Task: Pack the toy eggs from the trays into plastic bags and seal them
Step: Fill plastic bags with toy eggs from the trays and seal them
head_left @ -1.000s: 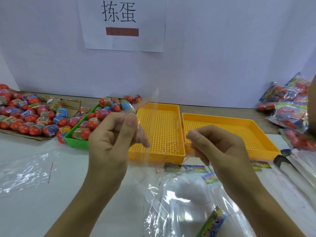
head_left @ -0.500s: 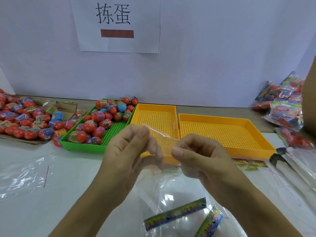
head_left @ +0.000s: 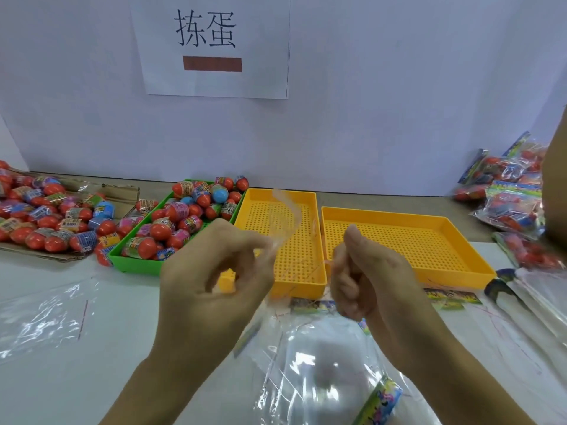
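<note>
Left hand (head_left: 214, 271) and right hand (head_left: 362, 277) pinch mouth of empty plastic bag (head_left: 319, 372) above desk (head_left: 92, 378). Eggs (head_left: 181, 213) wait in green tray (head_left: 135, 265). Filled bags (head_left: 509, 204) at right. More packing left.

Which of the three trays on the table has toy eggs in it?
The green tray, leftmost of the three, is full of toy eggs. Both yellow trays beside it hold none.

Two bare forearms, left hand (head_left: 211, 280) and right hand (head_left: 371, 280), no sleeves, rings or watch.
</note>
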Demonstrator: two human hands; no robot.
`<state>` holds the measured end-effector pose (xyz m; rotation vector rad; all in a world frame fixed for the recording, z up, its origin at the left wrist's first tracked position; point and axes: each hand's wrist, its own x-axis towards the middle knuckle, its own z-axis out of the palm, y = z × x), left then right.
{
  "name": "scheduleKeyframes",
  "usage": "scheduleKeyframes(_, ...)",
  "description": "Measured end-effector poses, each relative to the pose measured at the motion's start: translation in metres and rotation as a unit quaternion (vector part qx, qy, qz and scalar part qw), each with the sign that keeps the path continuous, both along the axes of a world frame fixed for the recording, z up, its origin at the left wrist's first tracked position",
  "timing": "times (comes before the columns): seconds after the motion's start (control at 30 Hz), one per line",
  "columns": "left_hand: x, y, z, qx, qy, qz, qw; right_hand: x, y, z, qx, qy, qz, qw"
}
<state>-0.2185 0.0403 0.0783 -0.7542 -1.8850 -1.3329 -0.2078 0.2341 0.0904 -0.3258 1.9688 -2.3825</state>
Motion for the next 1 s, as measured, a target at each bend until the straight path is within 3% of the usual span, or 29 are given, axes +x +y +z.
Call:
scheduleKeyframes(0.1,0.002,0.0,0.0,-0.189,0.123,0.065,0.972,0.001,-0.006,0.001,0.051,-0.03,0.092,0.994)
scheduleKeyframes(0.23,0.004,0.007,-0.004,-0.287,0.114,0.039,0.95,0.0,-0.005,-0.002,0.113,-0.061,0.068,0.989)
scheduleKeyframes(0.43,0.008,0.004,-0.003,-0.264,-0.029,-0.042,0.963,-0.001,0.0,-0.003,0.142,-0.069,0.057,0.986)
scheduleKeyframes(0.6,0.01,0.001,-0.002,-0.248,-0.124,-0.12,0.953,-0.001,0.003,-0.005,0.251,-0.022,0.073,0.965)
scheduleKeyframes(0.73,0.01,0.006,-0.008,-0.266,-0.136,-0.131,0.945,0.002,0.0,-0.006,0.345,-0.035,0.104,0.932)
scheduleKeyframes(1.0,0.014,0.011,-0.01,-0.294,-0.052,-0.134,0.945,-0.006,0.0,-0.019,0.375,-0.046,0.017,0.926)
